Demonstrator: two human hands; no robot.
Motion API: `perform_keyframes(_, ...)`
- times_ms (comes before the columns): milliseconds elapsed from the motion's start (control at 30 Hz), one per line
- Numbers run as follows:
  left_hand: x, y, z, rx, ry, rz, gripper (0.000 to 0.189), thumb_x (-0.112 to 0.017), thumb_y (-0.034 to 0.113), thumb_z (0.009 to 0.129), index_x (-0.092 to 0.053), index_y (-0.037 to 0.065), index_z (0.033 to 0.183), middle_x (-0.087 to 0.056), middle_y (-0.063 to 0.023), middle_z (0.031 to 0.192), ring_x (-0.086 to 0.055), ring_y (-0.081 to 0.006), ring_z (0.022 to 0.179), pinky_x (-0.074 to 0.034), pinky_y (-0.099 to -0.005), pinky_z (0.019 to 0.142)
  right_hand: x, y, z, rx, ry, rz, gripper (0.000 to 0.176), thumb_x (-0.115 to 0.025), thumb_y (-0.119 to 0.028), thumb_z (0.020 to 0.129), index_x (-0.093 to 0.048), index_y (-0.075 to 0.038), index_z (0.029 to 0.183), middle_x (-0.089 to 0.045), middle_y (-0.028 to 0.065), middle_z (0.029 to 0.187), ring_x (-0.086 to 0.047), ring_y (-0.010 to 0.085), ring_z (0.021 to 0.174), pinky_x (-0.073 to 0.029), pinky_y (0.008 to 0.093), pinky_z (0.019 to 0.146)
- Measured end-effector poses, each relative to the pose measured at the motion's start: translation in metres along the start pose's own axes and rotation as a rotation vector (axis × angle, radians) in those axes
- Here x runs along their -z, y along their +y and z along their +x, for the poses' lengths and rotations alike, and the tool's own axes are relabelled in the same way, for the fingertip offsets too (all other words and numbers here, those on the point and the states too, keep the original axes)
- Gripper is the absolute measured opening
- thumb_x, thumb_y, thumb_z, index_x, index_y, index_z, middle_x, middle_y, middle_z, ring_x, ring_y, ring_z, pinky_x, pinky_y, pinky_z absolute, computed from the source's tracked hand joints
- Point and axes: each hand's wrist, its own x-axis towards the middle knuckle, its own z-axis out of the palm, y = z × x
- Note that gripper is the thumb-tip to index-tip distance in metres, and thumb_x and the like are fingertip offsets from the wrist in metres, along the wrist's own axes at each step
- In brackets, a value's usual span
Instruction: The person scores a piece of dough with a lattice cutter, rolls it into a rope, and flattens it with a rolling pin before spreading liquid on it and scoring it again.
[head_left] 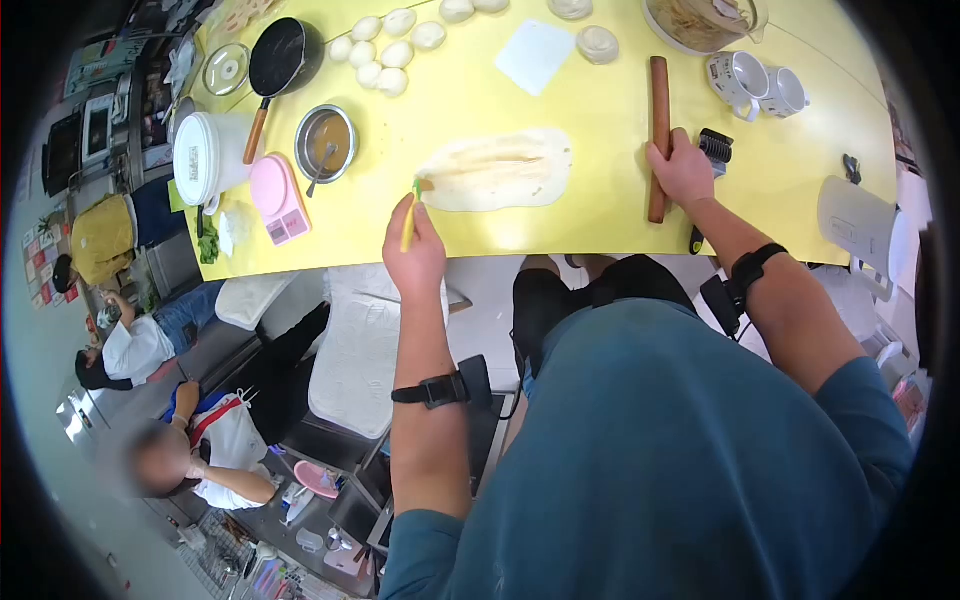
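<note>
My left hand (413, 248) is closed around a small brush (407, 228) with a yellow handle and a green collar. Its tip touches the left end of a flat, rolled-out oval of dough (500, 190), which has a tan smear along its middle. To the right, my right hand (686, 170) is closed on a brown wooden rolling pin (659, 110) lying lengthwise away from me. Just beside that hand is a black spiked roller (715, 145).
Left of the dough stand a metal bowl (326, 140) of brown liquid with a spoon, a pink scale (275, 195), a white tub (200, 150) and a black pan (283, 60). Dough balls (395, 55) and a white sheet (536, 55) lie beyond. Mugs (737, 80) stand right. People are at left.
</note>
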Motion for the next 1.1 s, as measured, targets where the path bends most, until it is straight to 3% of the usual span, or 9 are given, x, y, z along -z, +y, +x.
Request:
perform_keyframes(67, -0.005, 0.004, -0.015, -0.178, 0.03, 0.071, 0.032, -0.065, 0.014, 0.103, -0.07, 0.003, 0.133, -0.075, -0.0209, 0.105, -0.072, -0.0392, 0.092, -0.059, -0.0449, 0.083, -0.002, -0.003, -0.002, 0.0, 0.009, 0.0, 0.053, -0.062, -0.054, 0.094, -0.059, -0.004, 0.109, -0.074, 0.0272, 0.093, -0.072, 0.0482, 0.089, -0.056, 0.0574, 0.083)
perform_keyframes(200, -0.04, 0.039, -0.061, -0.303, -0.215, 0.067, 0.034, -0.067, 0.014, 0.1, -0.07, 0.005, 0.133, -0.075, -0.0204, 0.107, -0.072, -0.0387, 0.097, -0.058, -0.0465, 0.085, 0.002, -0.007, -0.004, -0.001, -0.016, 0.032, 0.053, -0.062, -0.055, 0.094, -0.059, -0.004, 0.108, -0.073, 0.0273, 0.093, -0.071, 0.0487, 0.09, -0.056, 0.0571, 0.084)
perform_keyframes(300, -0.043, 0.078, -0.068, -0.188, -0.371, -0.168, 0.029, -0.066, 0.018, 0.103, -0.072, 0.003, 0.128, -0.076, -0.0195, 0.109, -0.074, -0.0349, 0.097, -0.059, -0.0419, 0.089, 0.0, -0.004, -0.001, 0.007, -0.009, 0.0, 0.053, -0.062, -0.054, 0.095, -0.058, -0.003, 0.108, -0.073, 0.0273, 0.094, -0.071, 0.0485, 0.09, -0.056, 0.0567, 0.084)
perform_keyframes(533, 0.005, 0.018, -0.002, 0.181, -0.076, -0.321, 0.028, -0.064, 0.013, 0.106, -0.071, -0.003, 0.128, -0.078, -0.0178, 0.111, -0.075, -0.0249, 0.1, -0.059, -0.0359, 0.091, -0.002, -0.004, -0.004, 0.018, 0.009, 0.012, 0.051, -0.062, -0.054, 0.095, -0.058, -0.004, 0.108, -0.073, 0.0279, 0.094, -0.071, 0.049, 0.091, -0.056, 0.057, 0.084)
perform_keyframes(633, 0.016, -0.017, -0.002, -0.107, -0.206, 0.014, 0.029, -0.066, 0.013, 0.105, -0.071, 0.0, 0.129, -0.077, -0.0216, 0.114, -0.076, -0.0302, 0.102, -0.059, -0.0381, 0.092, -0.002, -0.003, -0.003, 0.022, 0.013, 0.013, 0.052, -0.062, -0.054, 0.095, -0.058, -0.004, 0.109, -0.073, 0.0275, 0.093, -0.072, 0.049, 0.09, -0.056, 0.0573, 0.083)
perform_keyframes(767, 0.004, -0.007, -0.044, -0.123, -0.305, 0.119, 0.031, -0.066, 0.013, 0.102, -0.072, 0.003, 0.131, -0.075, -0.0249, 0.117, -0.074, -0.0399, 0.105, -0.058, -0.045, 0.092, -0.006, 0.001, -0.003, 0.015, 0.02, 0.003, 0.051, -0.062, -0.054, 0.096, -0.058, -0.005, 0.109, -0.073, 0.0266, 0.091, -0.072, 0.0487, 0.088, -0.056, 0.0578, 0.081)
perform_keyframes(900, -0.038, 0.04, -0.077, -0.283, -0.206, -0.057, 0.032, -0.067, 0.019, 0.101, -0.072, 0.006, 0.13, -0.076, -0.0229, 0.113, -0.073, -0.0401, 0.101, -0.058, -0.0476, 0.091, -0.007, 0.001, 0.0, 0.037, 0.017, 0.009, 0.05, -0.061, -0.053, 0.096, -0.058, -0.005, 0.11, -0.073, 0.0255, 0.09, -0.072, 0.0477, 0.087, -0.056, 0.0581, 0.079)
perform_keyframes(1000, -0.05, 0.083, -0.076, -0.134, -0.303, -0.266, 0.03, -0.065, 0.025, 0.104, -0.074, 0.006, 0.127, -0.076, -0.0228, 0.109, -0.074, -0.0383, 0.099, -0.058, -0.0444, 0.09, -0.004, -0.003, -0.004, 0.019, 0.004, 0.04, 0.049, -0.061, -0.053, 0.096, -0.059, -0.006, 0.11, -0.074, 0.0239, 0.09, -0.072, 0.0464, 0.087, -0.056, 0.0573, 0.079)
perform_keyframes(1100, -0.047, 0.074, -0.055, 0.157, -0.464, -0.225, 0.03, -0.062, 0.025, 0.108, -0.075, 0.001, 0.122, -0.079, -0.0165, 0.105, -0.076, -0.0256, 0.092, -0.058, -0.038, 0.087, 0.002, -0.007, -0.008, 0.006, 0.019, 0.048, 0.049, -0.062, -0.052, 0.096, -0.059, -0.005, 0.11, -0.073, 0.025, 0.089, -0.072, 0.0472, 0.087, -0.055, 0.0577, 0.079)
